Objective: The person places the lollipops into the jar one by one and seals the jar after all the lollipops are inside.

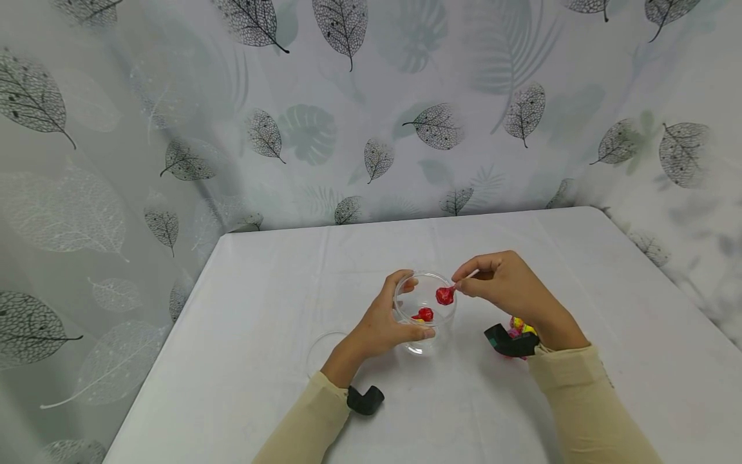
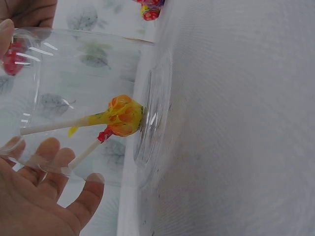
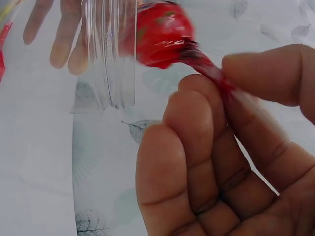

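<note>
My left hand grips a clear jar from its left side, thumb toward me, and the jar's mouth tilts up toward the head camera. Inside lie a yellow-orange wrapped lollipop and a red one, the latter mostly hidden behind the yellow in the left wrist view. Between thumb and forefinger, my right hand pinches another red lollipop near the top of its stick. Its candy end is at the jar's mouth, partly overlapped by the rim in the right wrist view.
A small pile of colourful lollipops lies on the white-covered table, partly hidden behind my right wrist. A clear round lid-like piece rests left of the jar, partly under my left forearm. Leaf-patterned curtains surround the table's back and sides.
</note>
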Action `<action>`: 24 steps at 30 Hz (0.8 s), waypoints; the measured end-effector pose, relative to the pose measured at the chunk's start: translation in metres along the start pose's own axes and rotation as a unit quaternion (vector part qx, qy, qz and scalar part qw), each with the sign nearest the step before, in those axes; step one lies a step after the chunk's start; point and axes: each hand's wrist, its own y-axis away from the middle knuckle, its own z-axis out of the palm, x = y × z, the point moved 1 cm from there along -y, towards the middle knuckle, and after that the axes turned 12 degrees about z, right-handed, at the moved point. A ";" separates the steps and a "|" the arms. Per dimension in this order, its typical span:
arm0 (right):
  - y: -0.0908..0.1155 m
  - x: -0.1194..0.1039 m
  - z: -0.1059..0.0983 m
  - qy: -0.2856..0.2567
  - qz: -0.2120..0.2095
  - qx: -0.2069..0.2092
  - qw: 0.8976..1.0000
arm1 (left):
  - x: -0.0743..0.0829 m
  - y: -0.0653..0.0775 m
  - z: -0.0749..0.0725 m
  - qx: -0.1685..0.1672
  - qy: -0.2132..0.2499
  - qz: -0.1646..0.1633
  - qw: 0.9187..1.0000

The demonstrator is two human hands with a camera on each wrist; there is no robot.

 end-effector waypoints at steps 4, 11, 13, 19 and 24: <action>0.000 0.000 -0.001 -0.002 -0.016 0.006 1.000 | 0.001 0.000 0.000 0.001 0.000 0.006 1.000; 0.001 0.001 -0.003 0.007 -0.022 0.027 0.999 | 0.000 0.001 -0.001 -0.003 0.002 0.019 1.000; 0.000 0.002 -0.004 0.011 -0.018 0.033 0.999 | -0.001 0.001 -0.001 -0.003 0.006 0.021 1.000; 0.000 0.004 -0.007 0.012 -0.015 0.044 0.999 | -0.002 0.000 -0.001 -0.003 0.011 0.016 1.000; 0.003 0.005 -0.012 0.011 -0.008 0.056 0.998 | -0.003 0.000 0.000 -0.002 0.008 0.014 1.000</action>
